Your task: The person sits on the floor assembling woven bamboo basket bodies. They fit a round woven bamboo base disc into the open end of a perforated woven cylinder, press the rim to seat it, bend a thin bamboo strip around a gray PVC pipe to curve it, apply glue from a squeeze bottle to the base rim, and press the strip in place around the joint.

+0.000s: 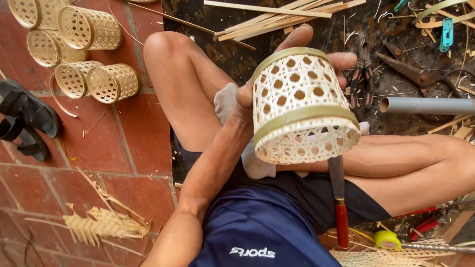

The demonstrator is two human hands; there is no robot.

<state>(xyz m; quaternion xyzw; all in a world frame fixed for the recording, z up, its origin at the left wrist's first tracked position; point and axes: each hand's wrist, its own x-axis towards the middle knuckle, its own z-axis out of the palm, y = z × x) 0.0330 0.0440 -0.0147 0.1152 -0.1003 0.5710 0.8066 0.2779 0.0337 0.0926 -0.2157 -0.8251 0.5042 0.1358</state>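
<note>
My left hand (247, 101) grips a small round woven bamboo basket (302, 106) by its rim, with the fingers curling over the far edge. The basket is pale, with open hexagonal weave and two flat green-tan bands, and it is tilted so its closed bottom faces me. A knife with a red handle (341, 222) lies on my lap over dark blue shorts, its blade running up under the basket. My bare legs are folded beneath, and a white cloth (257, 165) shows by them. My right hand is not visible.
Several finished woven baskets (89, 29) lie on the red tile floor at the upper left, beside black sandals (27, 116). Bamboo strips (277, 15), pliers (363, 69), shears (415, 74) and a grey pipe (428, 105) lie on the dark mat. A yellow tape roll (387, 240) and woven scraps (104, 225) lie near me.
</note>
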